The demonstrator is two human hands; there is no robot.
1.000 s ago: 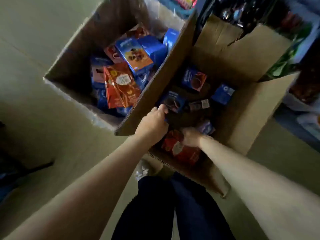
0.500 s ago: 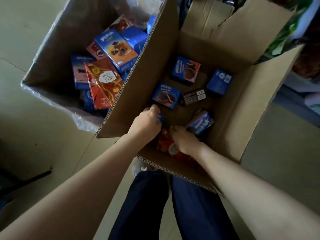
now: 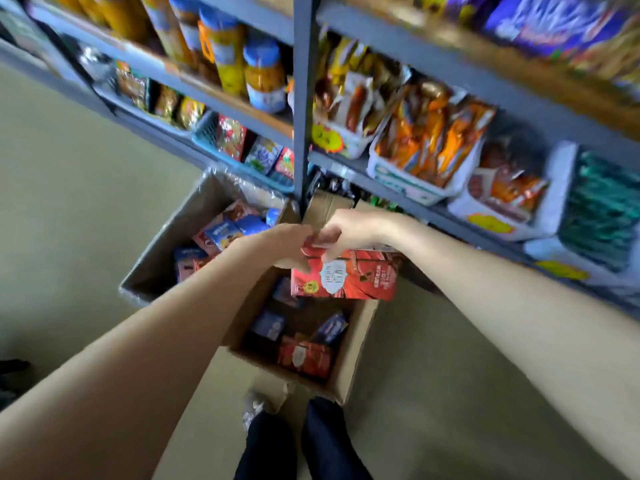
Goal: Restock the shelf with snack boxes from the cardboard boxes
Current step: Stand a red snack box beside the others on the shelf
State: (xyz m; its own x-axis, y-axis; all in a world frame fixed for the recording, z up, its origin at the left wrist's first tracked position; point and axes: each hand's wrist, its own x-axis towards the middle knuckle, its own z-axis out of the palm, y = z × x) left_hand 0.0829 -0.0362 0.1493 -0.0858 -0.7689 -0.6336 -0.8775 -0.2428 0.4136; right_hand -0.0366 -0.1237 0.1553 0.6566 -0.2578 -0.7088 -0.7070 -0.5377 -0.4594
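Lifting a red snack box [image 3: 346, 277] toward the shelf [image 3: 301, 98]

Both hands, left hand [image 3: 282, 245] and right hand [image 3: 349, 230], are pinching its top edge above the nearer cardboard box [image 3: 356, 344]; such a shallow hold is risking a slip.

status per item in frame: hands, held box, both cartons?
left hand: gripping red snack box
right hand: gripping same box's top edge
red snack box: lifted, above near carton
near carton: open, partly filled
far carton: open, plastic-lined, holding boxes
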